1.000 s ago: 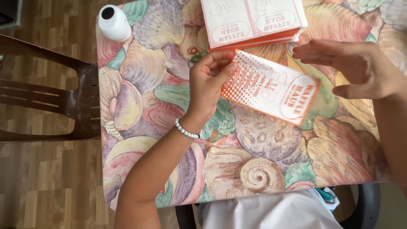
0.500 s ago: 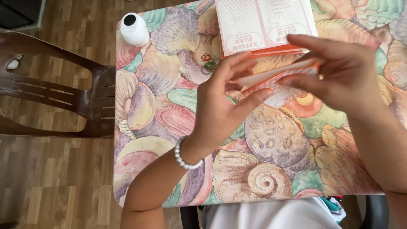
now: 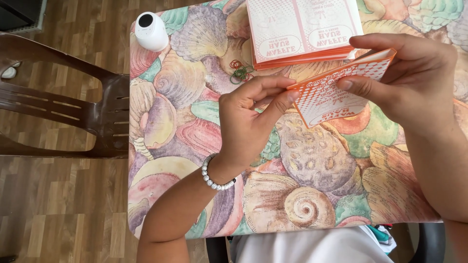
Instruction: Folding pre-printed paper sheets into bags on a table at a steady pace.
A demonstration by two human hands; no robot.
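Observation:
Both of my hands hold one flat orange-and-white printed cardboard sleeve (image 3: 331,95) above the table. My left hand (image 3: 248,117), with a white bead bracelet on the wrist, pinches its left edge between thumb and fingers. My right hand (image 3: 412,80) grips its right side, thumb on the printed face. The sleeve is tilted, its upper right corner raised. Just beyond it lies a stack of the same flat sleeves (image 3: 302,31) at the table's far edge.
The table (image 3: 185,122) wears a cloth printed with coloured seashells. A small white round device (image 3: 151,31) stands at its far left corner. A few rubber bands (image 3: 239,70) lie beside the stack. A brown plastic chair (image 3: 63,104) stands left on the wooden floor.
The sleeve lay flat under my left hand a second ago. Both hands have since lifted it, and it has turned to show its printed face, held more to the right.

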